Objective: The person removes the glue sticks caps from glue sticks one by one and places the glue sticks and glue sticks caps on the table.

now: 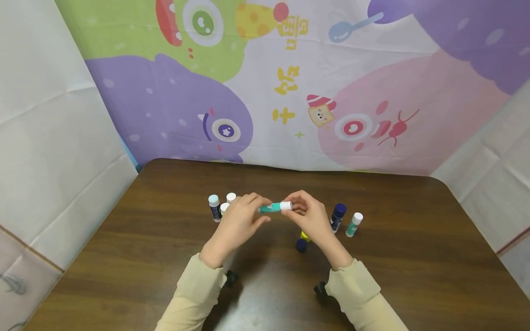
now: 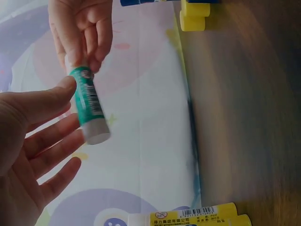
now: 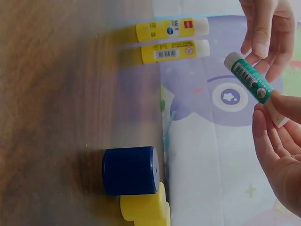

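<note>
A green glue stick (image 1: 271, 208) with white ends is held up over the table. My right hand (image 1: 315, 220) pinches its white end at the right between thumb and fingers. My left hand (image 1: 240, 217) is at the other end, its forefinger above the stick and its thumb spread below. In the left wrist view the left fingers (image 2: 56, 143) are extended behind the glue stick (image 2: 89, 101), and the thumb overlaps its side. The right wrist view shows the right thumb laid over the stick's white end, with the barcode label (image 3: 245, 74) facing the camera.
Beside the left hand stand a navy glue stick (image 1: 215, 210) and two yellow glue sticks (image 3: 165, 29) with white tops. On the right are a navy glue stick (image 1: 337, 216) and another green one (image 1: 354, 225). A navy cylinder (image 1: 301, 246) and yellow pieces (image 3: 141, 203) sit near the right wrist.
</note>
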{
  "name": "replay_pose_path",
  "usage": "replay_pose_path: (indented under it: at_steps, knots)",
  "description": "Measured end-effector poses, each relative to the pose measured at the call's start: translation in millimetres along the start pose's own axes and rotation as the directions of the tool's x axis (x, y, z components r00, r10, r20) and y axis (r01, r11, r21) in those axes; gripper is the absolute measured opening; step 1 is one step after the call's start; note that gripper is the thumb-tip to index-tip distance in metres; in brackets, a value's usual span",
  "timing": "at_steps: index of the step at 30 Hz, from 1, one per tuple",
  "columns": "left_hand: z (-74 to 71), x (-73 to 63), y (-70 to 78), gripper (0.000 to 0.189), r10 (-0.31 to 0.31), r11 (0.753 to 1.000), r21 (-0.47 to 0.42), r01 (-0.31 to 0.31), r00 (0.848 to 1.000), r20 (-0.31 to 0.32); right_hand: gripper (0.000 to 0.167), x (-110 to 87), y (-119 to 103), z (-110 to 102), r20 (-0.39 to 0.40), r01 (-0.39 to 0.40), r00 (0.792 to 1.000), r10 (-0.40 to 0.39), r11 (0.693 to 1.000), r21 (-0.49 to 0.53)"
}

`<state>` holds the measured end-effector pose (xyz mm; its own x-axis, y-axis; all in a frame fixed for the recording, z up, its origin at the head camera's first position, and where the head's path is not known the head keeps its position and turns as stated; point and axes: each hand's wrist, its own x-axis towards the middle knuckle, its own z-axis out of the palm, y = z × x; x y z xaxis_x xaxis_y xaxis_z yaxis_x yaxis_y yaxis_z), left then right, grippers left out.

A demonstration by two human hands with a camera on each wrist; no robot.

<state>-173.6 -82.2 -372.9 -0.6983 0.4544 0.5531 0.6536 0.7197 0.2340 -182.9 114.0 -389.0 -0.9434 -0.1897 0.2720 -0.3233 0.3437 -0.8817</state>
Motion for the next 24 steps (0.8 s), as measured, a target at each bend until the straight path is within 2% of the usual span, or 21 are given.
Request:
replay_pose_path:
  at_steps: [5, 10, 20, 24]
  knots:
    - [1.8, -1.9, 6.1, 0.029, 0.034, 0.999, 0.005, -0.034, 0.997, -0.064, 0.024, -6.7, -1, -3, 0.036, -0.042, 0.999, 0.038, 0.993, 0.111]
    - [3.1, -3.4, 10.8, 0.026, 0.063, 0.998, 0.003, -0.063, 0.994, -0.095, 0.027, -12.1, -3, -4, 0.079, -0.041, 0.996, 0.027, 0.981, 0.188]
    - [5.6, -3.5, 14.1, 0.018, 0.136, 0.991, 0.036, -0.132, 0.977, -0.166, 0.026, -20.2, -6, -6, 0.051, -0.058, 0.997, 0.051, 0.987, 0.148]
    - [7.1, -4.4, 14.8, 0.017, 0.145, 0.989, 0.021, -0.143, 0.975, -0.167, 0.023, -21.8, -5, -6, 0.042, -0.044, 0.998, 0.039, 0.989, 0.139]
